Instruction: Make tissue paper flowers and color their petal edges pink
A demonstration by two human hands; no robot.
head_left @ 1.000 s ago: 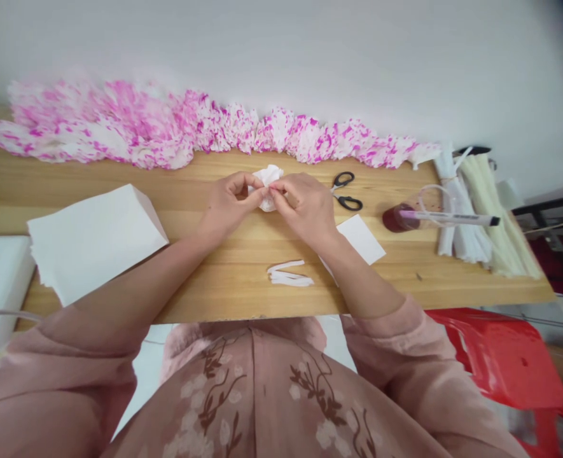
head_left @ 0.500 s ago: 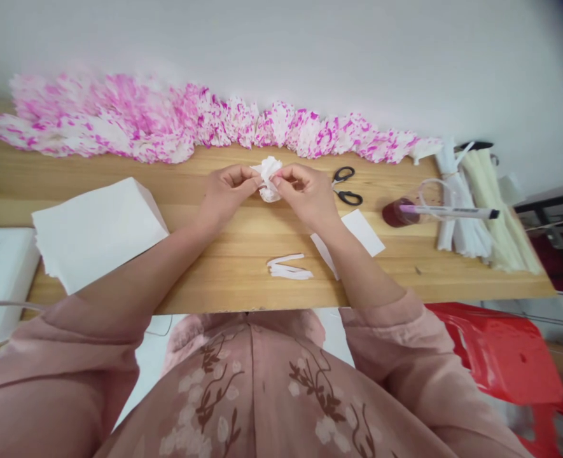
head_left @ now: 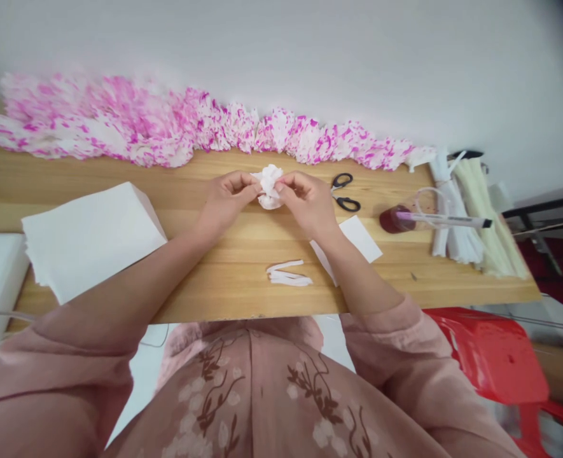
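Note:
A small crumpled white tissue flower (head_left: pixel 268 185) is pinched between both hands above the middle of the wooden table (head_left: pixel 224 273). My left hand (head_left: pixel 226 200) grips its left side with thumb and fingers closed. My right hand (head_left: pixel 306 200) pinches its right side. Black scissors (head_left: pixel 345 191) lie just right of my right hand. White paper strips (head_left: pixel 288 274) lie on the table nearer to me.
A row of pink-and-white paper flowers (head_left: pixel 166 127) lines the wall. A stack of white tissue sheets (head_left: pixel 90 235) lies at left, a white sheet (head_left: pixel 360 238) under my right wrist. A dark-red cup (head_left: pixel 396 219), a pen (head_left: pixel 446 220), white sticks (head_left: pixel 472 216) and a red chair (head_left: pixel 495 356) are at right.
Both hands stay on the tissue flower and have kept working it with small finger shifts. The view has shifted slightly.

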